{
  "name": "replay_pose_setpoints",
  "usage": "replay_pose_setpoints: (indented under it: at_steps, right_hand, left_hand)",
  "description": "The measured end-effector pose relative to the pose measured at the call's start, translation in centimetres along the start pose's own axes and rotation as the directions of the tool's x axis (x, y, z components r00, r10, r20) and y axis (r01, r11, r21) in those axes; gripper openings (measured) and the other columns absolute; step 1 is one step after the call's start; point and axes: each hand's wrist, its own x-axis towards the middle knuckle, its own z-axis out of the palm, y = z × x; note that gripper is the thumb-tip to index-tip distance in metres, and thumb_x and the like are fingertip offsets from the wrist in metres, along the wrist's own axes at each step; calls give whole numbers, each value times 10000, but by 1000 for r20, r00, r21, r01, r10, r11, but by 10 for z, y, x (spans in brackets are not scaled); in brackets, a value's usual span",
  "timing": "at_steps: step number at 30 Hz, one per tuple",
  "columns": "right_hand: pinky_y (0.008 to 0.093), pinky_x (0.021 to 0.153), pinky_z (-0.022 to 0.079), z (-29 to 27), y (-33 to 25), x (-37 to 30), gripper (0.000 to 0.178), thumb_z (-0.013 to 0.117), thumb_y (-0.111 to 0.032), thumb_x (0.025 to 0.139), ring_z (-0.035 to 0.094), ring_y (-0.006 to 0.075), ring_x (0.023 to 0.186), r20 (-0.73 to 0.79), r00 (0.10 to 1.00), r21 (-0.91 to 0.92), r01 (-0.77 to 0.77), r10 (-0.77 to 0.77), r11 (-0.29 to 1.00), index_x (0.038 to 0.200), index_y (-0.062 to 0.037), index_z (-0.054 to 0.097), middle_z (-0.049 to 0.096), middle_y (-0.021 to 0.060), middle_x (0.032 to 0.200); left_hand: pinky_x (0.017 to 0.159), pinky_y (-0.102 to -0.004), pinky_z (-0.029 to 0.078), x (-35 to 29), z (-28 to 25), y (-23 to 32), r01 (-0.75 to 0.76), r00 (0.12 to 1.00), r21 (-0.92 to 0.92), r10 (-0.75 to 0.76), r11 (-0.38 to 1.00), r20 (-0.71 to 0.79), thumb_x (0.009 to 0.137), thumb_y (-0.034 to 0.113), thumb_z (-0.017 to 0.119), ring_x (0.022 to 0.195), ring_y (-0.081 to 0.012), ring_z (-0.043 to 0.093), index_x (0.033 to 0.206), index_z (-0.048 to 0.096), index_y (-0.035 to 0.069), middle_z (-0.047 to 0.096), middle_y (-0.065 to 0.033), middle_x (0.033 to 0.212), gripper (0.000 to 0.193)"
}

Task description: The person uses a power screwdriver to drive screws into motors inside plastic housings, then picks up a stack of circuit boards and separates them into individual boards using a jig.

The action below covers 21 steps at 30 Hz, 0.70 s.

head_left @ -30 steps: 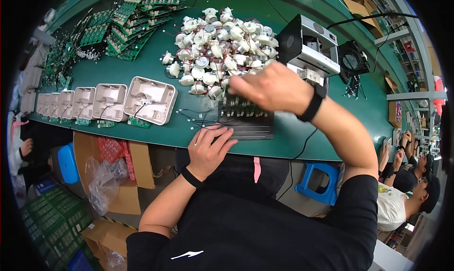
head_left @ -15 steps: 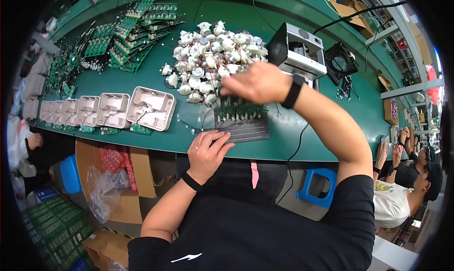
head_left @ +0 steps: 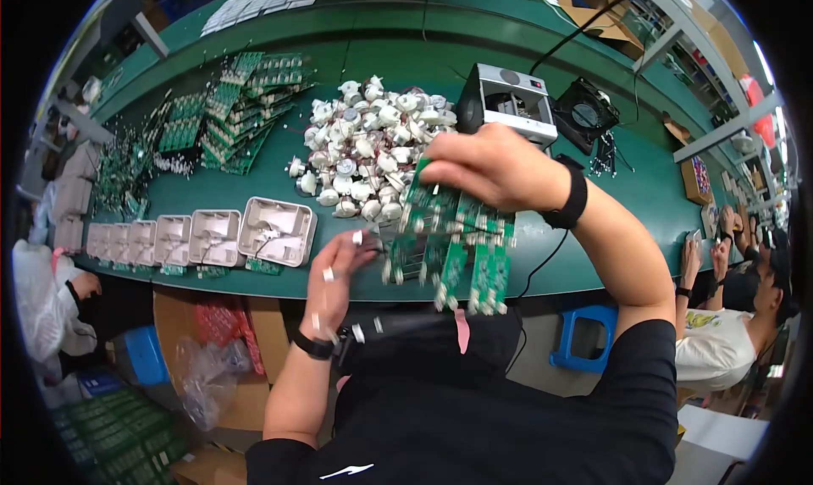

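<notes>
The green table [head_left: 254, 188] runs from left to right, and its near edge passes just under the person's hands. Most of the table top is full. There is a bare green strip between the white trays [head_left: 203, 235] and the big heap of small white parts [head_left: 368, 150]. There is more bare green on the right, past the grey box machine [head_left: 512, 104] and the little black fan [head_left: 584, 112]. Piles of green boards [head_left: 246, 116] fill the far left part of the table. Below the table edge sit brown cardboard boxes [head_left: 216, 341] and a blue stool [head_left: 584, 345].

The right hand [head_left: 495, 167] is up above the table, in front of the heap. Its fingers are closed on the top edge of a panel of green circuit boards [head_left: 449, 248]. The panel hangs down from that hand, tilted, with its low end out past the table edge. Small white parts stick out along its sides.

The left hand [head_left: 334, 277] is just beside the panel, on its left side, near the table edge. Its fingers are bent and reach toward the panel's left edge. It is too blurry to tell if they touch it or pinch something small. The two hands are close, the right one higher than the left.

Other people [head_left: 728, 299] sit far off to the right.
</notes>
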Motion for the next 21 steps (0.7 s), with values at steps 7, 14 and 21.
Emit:
replay_pose_setpoints:
  at_steps: [7, 14, 21]
  right_hand:
    - [448, 481, 471, 35, -7, 10, 212, 653, -231, 983, 619, 354, 561, 137, 988, 74, 67, -77, 995, 889, -66, 559, 577, 109, 609]
    - [465, 474, 477, 52, 10, 8, 311, 570, -292, 1015, 617, 349, 523, 133, 985, -243, 141, -111, 960, 832, -50, 501, 558, 114, 533]
    - [415, 434, 467, 47, 6, 11, 210, 606, -232, 997, 632, 300, 523, 102, 974, -295, 223, -201, 929, 883, -69, 539, 599, 83, 616]
  left_hand:
    - [938, -333, 530, 13, 30, 25, 350, 662, -432, 107, 831, 742, 950, 35, 656, 1063, -192, 663, 1331, 568, -6, 672, -89, 1216, 393]
    - [968, -347, 529, 25, 76, 5, 403, 856, -324, -228, 856, 463, 938, 28, 678, 1056, -197, 664, 1313, 581, -21, 672, -74, 1207, 391]
    - [882, -321, 554, 39, 63, -8, 367, 881, -480, -132, 797, 454, 961, 85, 675, 1011, -177, 668, 1234, 609, -7, 685, -78, 1117, 296]
